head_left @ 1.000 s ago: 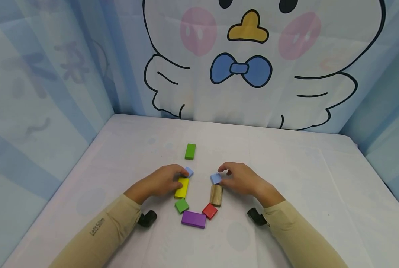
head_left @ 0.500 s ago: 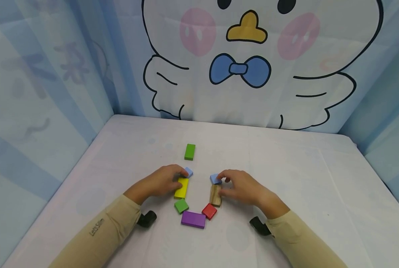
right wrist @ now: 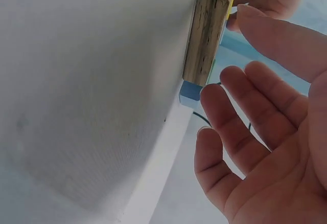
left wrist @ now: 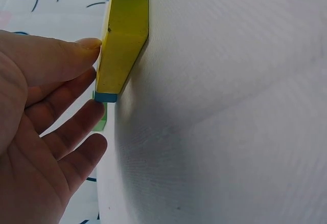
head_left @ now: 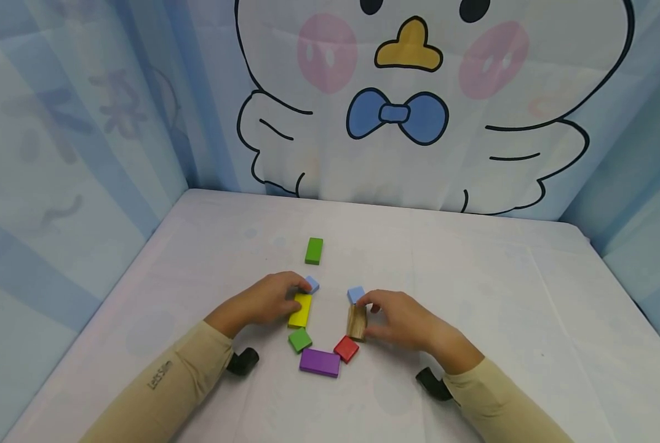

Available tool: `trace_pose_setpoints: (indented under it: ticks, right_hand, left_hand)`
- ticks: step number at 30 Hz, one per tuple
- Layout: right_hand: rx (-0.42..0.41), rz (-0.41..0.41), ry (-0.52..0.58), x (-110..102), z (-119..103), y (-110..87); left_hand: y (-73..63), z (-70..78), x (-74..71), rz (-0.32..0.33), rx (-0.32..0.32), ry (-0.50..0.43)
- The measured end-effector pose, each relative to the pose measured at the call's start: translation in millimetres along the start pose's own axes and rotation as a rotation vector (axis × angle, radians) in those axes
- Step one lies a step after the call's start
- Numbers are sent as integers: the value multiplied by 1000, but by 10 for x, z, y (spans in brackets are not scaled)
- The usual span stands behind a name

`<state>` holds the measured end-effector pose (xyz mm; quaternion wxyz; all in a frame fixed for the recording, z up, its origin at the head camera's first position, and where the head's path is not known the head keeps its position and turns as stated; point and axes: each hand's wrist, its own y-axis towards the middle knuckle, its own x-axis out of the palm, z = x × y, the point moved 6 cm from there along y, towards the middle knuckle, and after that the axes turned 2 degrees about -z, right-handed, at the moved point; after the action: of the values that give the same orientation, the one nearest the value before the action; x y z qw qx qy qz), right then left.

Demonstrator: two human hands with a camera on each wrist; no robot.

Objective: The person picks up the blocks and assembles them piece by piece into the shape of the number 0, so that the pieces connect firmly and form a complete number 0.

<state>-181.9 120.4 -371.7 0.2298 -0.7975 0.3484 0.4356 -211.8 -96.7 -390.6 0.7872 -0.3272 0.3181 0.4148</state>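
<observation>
My left hand is over the left side of an arc of small blocks. Its thumb touches the yellow block, and a fingertip is at a light blue block; in the left wrist view the other fingers are loosely bent. Across from it, my right hand hovers beside the wood-grain block, its fingertips close to the block's far end and its thumb near the near end. A second light blue block lies at the wooden block's far end. In the right wrist view the right fingers are relaxed with nothing between them.
A green square block, a purple block and a red block form the near curve of the arc. Farther back lies a separate green block. A white cloth covers the table, with printed curtains around it.
My right hand has drawn back toward me and slightly right, from the right light blue block to beside the wooden block. The left hand and the blocks stay about where they were.
</observation>
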Motion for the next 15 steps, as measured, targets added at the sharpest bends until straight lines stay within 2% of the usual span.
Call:
trace_pose_setpoints:
  ticks: [7,15]
  right_hand:
    - [-13,-1,3,18,-7,-11]
    - [11,-23,34,38,-22,-15]
  left_hand:
    - [-2,14,-8,-5,10,-2]
    - [-6,24,-19,-9,1,4]
